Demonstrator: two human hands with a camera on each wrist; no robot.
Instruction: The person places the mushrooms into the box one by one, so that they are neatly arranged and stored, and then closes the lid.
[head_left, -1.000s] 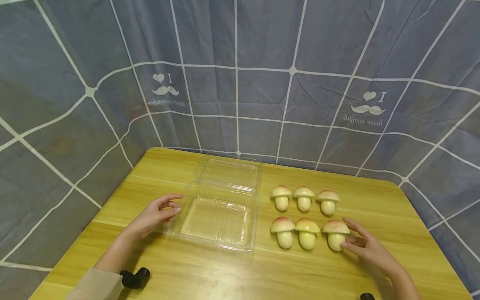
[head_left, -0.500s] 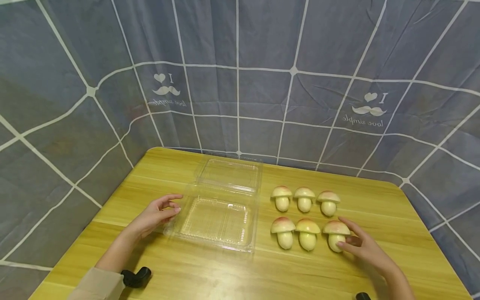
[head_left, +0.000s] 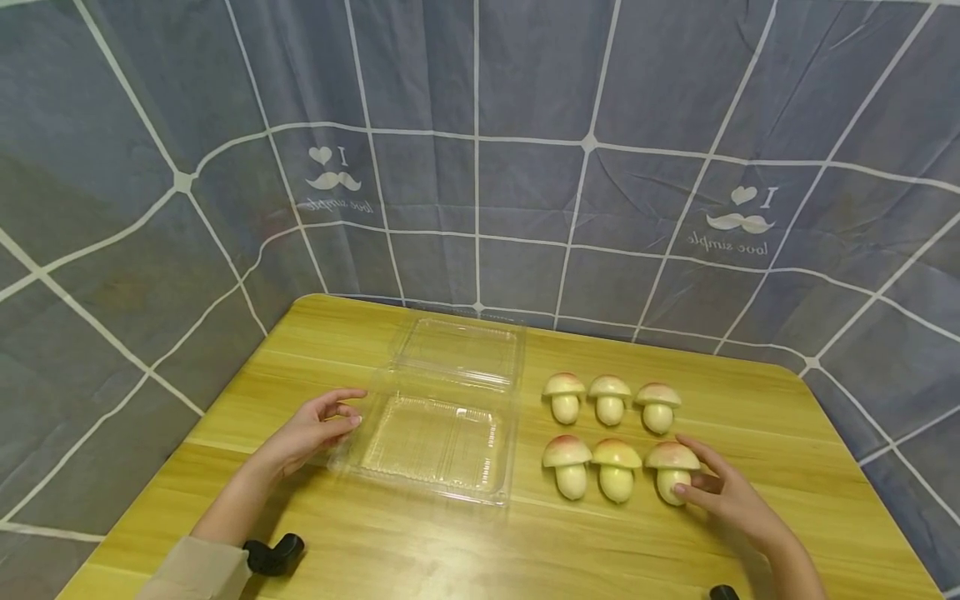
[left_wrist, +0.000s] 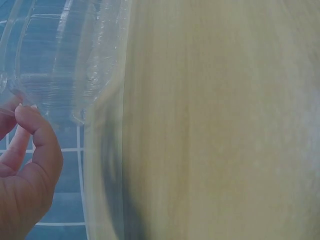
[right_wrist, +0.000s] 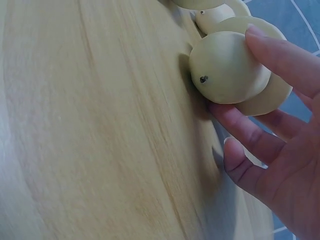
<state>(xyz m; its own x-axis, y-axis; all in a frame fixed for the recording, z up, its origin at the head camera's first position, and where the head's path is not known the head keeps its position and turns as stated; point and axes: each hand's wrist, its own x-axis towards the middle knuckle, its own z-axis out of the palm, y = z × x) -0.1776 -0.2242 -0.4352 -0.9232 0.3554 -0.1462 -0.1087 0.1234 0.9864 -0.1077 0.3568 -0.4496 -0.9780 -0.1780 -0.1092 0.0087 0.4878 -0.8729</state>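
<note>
1. Right hand (head_left: 723,492): thumb and fingers bent, only a little apart; I read them as holding a mushroom-shaped piece (head_left: 670,457) between them, thumb against its pale rounded stem; my right wrist view shows other fingers under it.
2. Left hand (head_left: 311,429): fingers loosely curved, thumb a little apart from the forefinger; at the near-left rim of a clear plastic container (head_left: 431,442), just right of the fingertips; I cannot tell whether they pinch that rim or merely touch it.
3. Clear lid (head_left: 457,346), beyond the container and ahead to the right of the left hand; laid back flat.
4. Front-row companions, left of the right hand: one yellow-capped piece (head_left: 617,452), near the held one; one red-tinged piece (head_left: 567,452), just beside the yellow.
5. Back row of three pieces (head_left: 609,387), ahead and to the left of the right hand; caps pointing away from me.
6. Wood-grain table (head_left: 390,542), under both hands; grey-blue curtain (head_left: 525,192), white-gridded, beyond them; pale sleeve (head_left: 198,571) and black fitting (head_left: 276,557), behind the left hand.
</note>
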